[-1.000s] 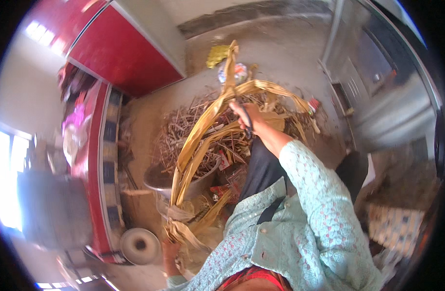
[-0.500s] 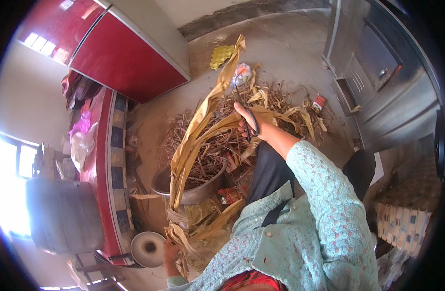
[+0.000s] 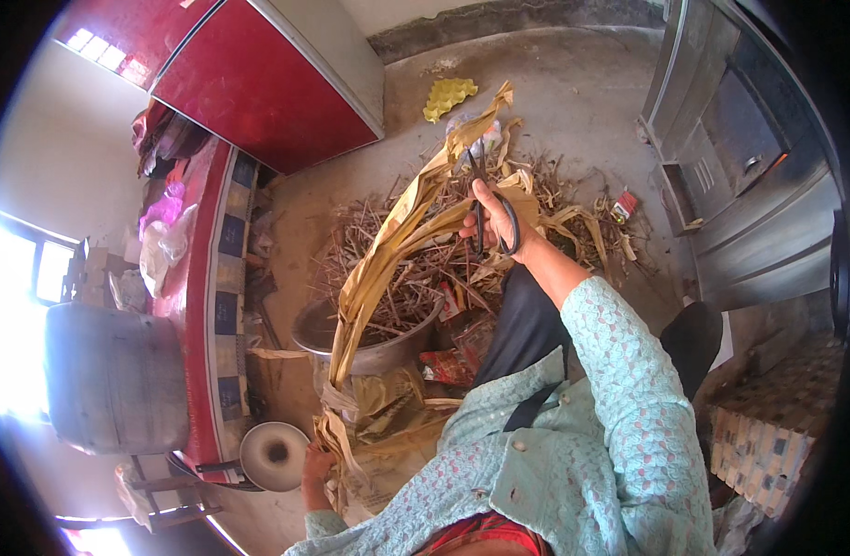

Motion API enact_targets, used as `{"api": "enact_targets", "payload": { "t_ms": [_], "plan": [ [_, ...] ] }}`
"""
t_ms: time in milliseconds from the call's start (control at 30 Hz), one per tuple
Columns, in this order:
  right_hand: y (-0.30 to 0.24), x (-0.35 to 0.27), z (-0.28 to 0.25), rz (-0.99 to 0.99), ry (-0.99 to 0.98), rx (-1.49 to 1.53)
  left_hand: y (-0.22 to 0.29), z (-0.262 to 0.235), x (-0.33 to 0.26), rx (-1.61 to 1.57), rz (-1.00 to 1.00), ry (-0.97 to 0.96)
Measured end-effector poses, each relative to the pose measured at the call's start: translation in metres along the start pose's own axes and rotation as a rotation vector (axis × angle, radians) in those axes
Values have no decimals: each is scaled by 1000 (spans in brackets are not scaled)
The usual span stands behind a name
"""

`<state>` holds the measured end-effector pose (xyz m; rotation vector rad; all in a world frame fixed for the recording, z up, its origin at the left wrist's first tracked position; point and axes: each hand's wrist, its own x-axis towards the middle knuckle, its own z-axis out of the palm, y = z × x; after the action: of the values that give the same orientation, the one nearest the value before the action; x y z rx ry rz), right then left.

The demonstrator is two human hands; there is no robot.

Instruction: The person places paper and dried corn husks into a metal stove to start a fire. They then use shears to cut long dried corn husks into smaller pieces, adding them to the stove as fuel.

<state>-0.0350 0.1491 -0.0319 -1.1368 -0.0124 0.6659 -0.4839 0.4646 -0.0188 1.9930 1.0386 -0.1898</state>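
Note:
My left hand (image 3: 318,466), low in the view, is closed round the base of a dry corn stalk (image 3: 374,275). From there its long tan leaves rise up and to the right, past my right hand (image 3: 501,222). That hand grips a pair of scissors (image 3: 513,219) by the dark loop handles. The blades point away from me, a little apart, beside the upper end of a leaf; whether they touch it I cannot tell. Below the leaves stands a metal basin (image 3: 397,358), partly covered by them, with twigs (image 3: 388,315) in it.
Broken twigs and dry husks (image 3: 536,185) lie heaped on the floor behind the basin. A yellow egg tray (image 3: 449,97) lies farther off. The red fridge (image 3: 267,88) and a red-topped counter (image 3: 195,343) stand left, a metal stove (image 3: 749,176) right. A white funnel-shaped vessel (image 3: 258,457) sits near my left hand.
The scissors' blades now show more plainly, spread apart near the leaf's upper end. The leaves have swung slightly right, and the whole view has shifted a little.

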Motion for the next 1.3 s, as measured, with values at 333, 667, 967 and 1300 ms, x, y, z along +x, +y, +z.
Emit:
{"api": "enact_targets", "payload": {
  "t_ms": [333,667,967,1300],
  "plan": [
    [2,7,-10,-241,-32,-247,-16,-4,18,109,-18,-25],
    [5,22,-8,-295,56,-471,9,43,47,459,74,-89],
    [9,23,-3,-127,284,-141,3,30,45,448,0,-105],
    [-2,-2,-7,-34,130,-138,-17,19,38,44,77,172]
  ]
}}
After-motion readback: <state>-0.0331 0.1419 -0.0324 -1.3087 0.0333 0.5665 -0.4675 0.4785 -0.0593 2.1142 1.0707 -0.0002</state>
